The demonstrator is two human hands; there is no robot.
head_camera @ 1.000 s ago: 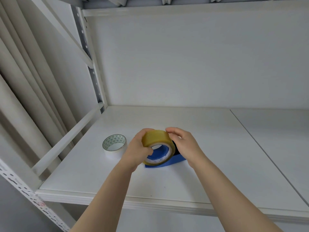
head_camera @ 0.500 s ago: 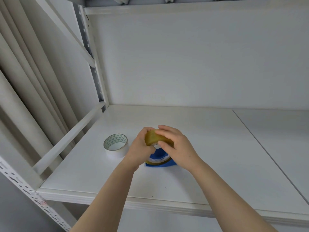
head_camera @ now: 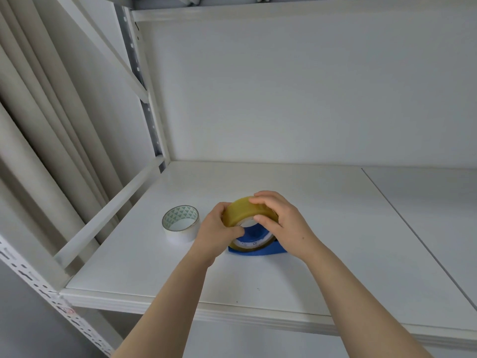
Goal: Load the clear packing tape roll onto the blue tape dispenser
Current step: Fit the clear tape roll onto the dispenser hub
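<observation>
Since half a second ago, the right hand has slid from the front of the roll to its top and right side, so more of the yellowish band shows now; the left hand has stayed on the left side.

At the far left of the shelf a second tape roll, white with a green triangle pattern inside its core, lies flat, just beside the left hand but not touching it. The left hand is closed on the left edge of the clear packing tape roll, thumb on the near face. The roll stands tilted on its edge, in the middle of the shelf, held between both hands. The right hand grips it from the top and right, fingers curled over the band.

Through the core and below the roll the blue tape dispenser is visible, resting on the shelf. The blue part seems to fill the core, so I judge the roll is on the hub or almost on it. Whether it is pushed fully home I cannot tell, because the hands hide the far side. What is probably left: press the roll flat against the dispenser, then lead the free end to the cutter, which is not visible here.
</observation>
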